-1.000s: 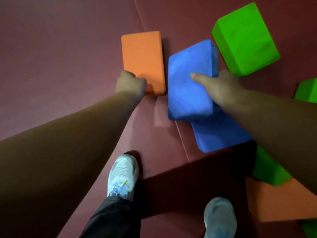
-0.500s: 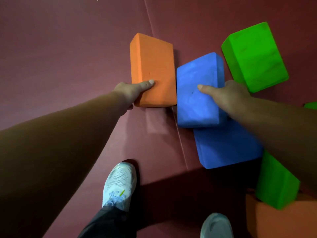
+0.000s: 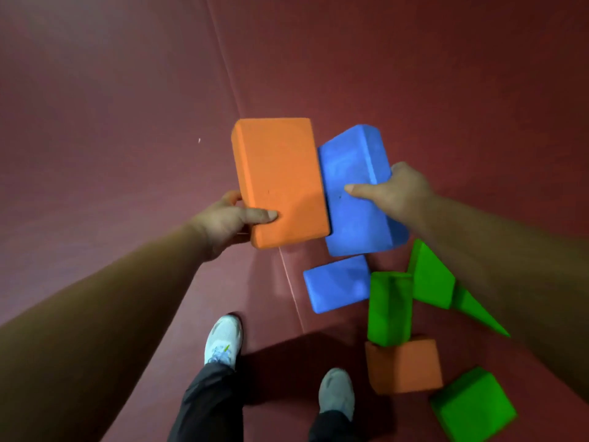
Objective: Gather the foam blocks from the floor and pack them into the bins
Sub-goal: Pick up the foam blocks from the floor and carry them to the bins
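Observation:
My left hand grips the near end of an orange foam block, thumb on top, and holds it up off the floor. Beside it, my right hand grips a blue foam block from its right side, also lifted; the two blocks touch along their long edges. On the floor below lie a second blue block, an upright green block, another green block partly behind my right arm, a smaller orange block and a green block. No bin is in view.
The floor is dark red matting with a seam running from the top middle down between my feet. My left shoe and right shoe stand near the bottom, just left of the loose blocks.
Both hands have lifted their blocks off the floor and brought them together. The view has risen and tipped, so the remaining blocks now sit lower right.

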A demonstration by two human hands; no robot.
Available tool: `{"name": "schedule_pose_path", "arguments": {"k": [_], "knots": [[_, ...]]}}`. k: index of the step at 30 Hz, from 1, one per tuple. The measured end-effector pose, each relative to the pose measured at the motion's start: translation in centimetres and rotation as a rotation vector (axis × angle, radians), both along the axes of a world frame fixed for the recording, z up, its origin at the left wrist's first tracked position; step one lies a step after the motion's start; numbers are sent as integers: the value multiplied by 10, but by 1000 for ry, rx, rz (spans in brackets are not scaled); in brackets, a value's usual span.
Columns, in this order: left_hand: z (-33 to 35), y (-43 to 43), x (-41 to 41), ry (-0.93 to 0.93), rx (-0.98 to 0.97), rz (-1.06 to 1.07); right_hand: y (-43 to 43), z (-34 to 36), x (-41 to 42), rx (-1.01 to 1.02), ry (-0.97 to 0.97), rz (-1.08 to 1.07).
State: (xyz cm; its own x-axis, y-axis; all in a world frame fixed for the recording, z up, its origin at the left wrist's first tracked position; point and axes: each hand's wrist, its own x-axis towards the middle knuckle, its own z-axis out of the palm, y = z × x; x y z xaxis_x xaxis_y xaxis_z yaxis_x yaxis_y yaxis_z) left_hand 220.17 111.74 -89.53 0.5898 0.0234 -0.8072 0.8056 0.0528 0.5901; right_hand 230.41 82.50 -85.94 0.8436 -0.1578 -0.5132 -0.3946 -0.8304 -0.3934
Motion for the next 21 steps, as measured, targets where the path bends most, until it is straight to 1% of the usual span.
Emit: {"name": "schedule_pose_path", "arguments": {"k": [4, 6, 9, 11, 16, 19, 21], "knots": [[171, -33, 4, -79, 45, -122, -38, 167, -29, -14, -73, 5], [248, -56, 3, -148, 65, -90, -58, 240, -49, -21, -134, 0], [341, -90, 4, -259, 81, -34, -82, 333, -76, -18, -227, -44], [394, -111, 4, -338, 72, -55, -94, 390, -94, -10, -290, -97], [492, -135, 9, -483, 114, -132, -114, 488, -123, 42, -460, -294], [524, -143, 21, -522, 122, -215, -117, 520, -141, 66, -542, -438], [539, -146, 30, -548, 141, -282, -115, 530, -151, 85, -561, -538]]}}
